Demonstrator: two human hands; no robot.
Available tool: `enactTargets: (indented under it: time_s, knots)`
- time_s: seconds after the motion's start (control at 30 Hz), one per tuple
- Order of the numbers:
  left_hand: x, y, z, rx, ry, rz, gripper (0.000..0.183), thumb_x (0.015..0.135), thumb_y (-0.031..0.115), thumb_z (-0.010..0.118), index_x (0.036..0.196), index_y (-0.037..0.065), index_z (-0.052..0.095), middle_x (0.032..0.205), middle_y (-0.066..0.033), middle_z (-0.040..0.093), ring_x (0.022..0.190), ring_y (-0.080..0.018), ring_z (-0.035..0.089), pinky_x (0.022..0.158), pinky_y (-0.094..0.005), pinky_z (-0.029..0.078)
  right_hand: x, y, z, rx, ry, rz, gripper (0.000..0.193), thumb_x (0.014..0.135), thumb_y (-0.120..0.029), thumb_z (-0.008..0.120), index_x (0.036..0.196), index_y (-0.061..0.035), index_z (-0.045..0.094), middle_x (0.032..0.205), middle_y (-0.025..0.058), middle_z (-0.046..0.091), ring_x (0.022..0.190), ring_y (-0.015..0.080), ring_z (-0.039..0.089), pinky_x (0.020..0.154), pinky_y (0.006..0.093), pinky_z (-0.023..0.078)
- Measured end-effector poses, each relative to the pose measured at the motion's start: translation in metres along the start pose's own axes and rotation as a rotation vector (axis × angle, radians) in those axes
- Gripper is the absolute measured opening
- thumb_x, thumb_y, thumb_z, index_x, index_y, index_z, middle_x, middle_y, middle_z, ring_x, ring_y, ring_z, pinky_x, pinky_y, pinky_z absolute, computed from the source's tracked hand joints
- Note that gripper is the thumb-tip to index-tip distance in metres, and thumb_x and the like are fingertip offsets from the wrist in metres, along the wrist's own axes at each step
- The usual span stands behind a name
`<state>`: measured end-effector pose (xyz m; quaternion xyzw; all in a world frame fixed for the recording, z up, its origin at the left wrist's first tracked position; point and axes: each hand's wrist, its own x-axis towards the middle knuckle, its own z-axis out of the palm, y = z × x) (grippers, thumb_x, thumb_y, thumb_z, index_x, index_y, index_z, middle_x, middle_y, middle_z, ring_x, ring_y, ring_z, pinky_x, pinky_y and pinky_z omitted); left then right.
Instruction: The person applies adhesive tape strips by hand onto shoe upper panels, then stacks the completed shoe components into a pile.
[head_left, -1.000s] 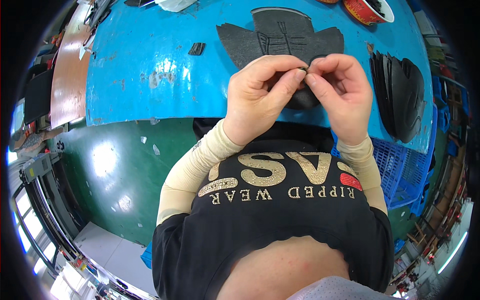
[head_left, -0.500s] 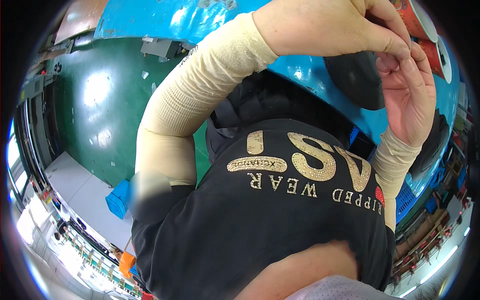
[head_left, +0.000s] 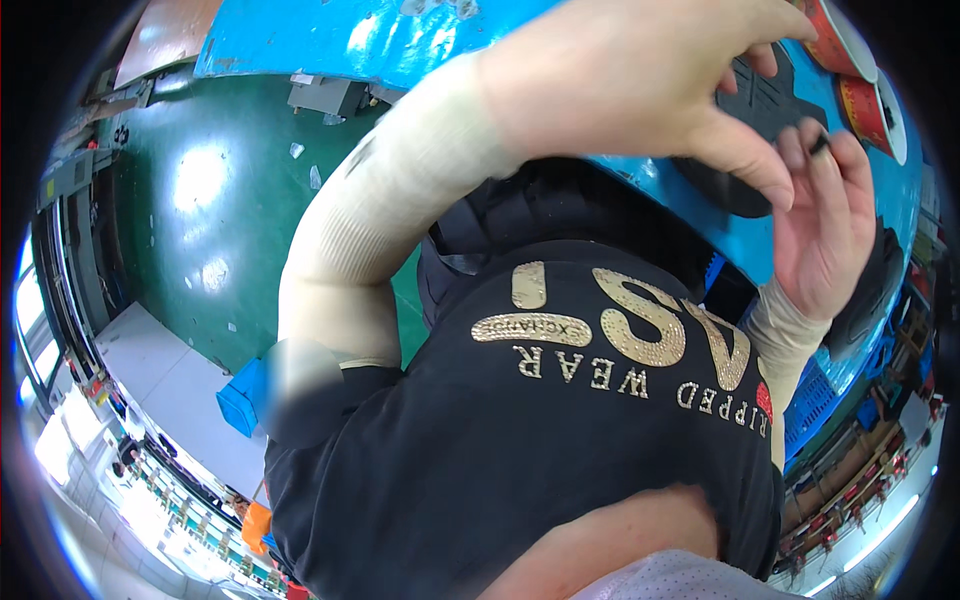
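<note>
My left hand (head_left: 640, 80) reaches across the blue table, thumb and fingers spread. Its index finger extends to the rim of a red tub (head_left: 828, 42), and whether it touches is unclear. To the right, my right hand (head_left: 826, 225) is raised palm up, its fingers pinching a small black piece (head_left: 821, 143) of a kind too small to tell. Below the hands lies a black rounded flat piece (head_left: 735, 185) with a ridged part, partly hidden by my left hand. A second red tub (head_left: 868, 112) stands beside the first; their contents cannot be seen.
The blue table (head_left: 300, 40) curves along the top and right. Another dark piece (head_left: 868, 300) lies beyond my right wrist. A blue perforated basket (head_left: 808, 405) sits below it. At left, a blue bin (head_left: 240, 398) rests by a pale surface (head_left: 150, 360) over green floor.
My hands were together at the fingertips and are now apart. My left hand has opened, its index finger extending toward the red tub. The small black piece now shows in my right fingers.
</note>
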<state>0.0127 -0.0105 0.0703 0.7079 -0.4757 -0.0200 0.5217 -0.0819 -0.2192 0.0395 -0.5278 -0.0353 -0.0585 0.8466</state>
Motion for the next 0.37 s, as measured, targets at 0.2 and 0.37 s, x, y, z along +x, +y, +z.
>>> enactTargets:
  time_s: [0.2, 0.37]
  knots:
    - [-0.136, -0.022, 0.011, -1.191, -0.182, -0.508, 0.039, 0.090, 0.029, 0.050, 0.104, -0.007, 0.059, 0.097, -0.0205, 0.063, 0.092, -0.0292, 0.062, 0.080, -0.0346, 0.050, -0.020, -0.030, -0.049, 0.173, -0.088, 0.108, 0.013, 0.086, -0.001, 0.051, 0.098, -0.0048, 0.052, 0.085, 0.0012, 0.040, 0.078, 0.0134, 0.037, 0.072, 0.0285, 0.032]
    - [-0.263, -0.146, 0.043, -1.063, 0.562, -0.857, 0.057, 0.090, 0.032, 0.052, 0.131, -0.002, 0.033, 0.126, -0.0234, 0.048, 0.108, -0.0385, 0.054, 0.092, -0.0411, 0.045, -0.015, -0.032, -0.054, 0.127, -0.093, 0.132, 0.010, 0.086, -0.009, 0.056, 0.092, -0.0074, 0.048, 0.084, 0.0007, 0.041, 0.078, 0.0125, 0.038, 0.073, 0.0286, 0.032]
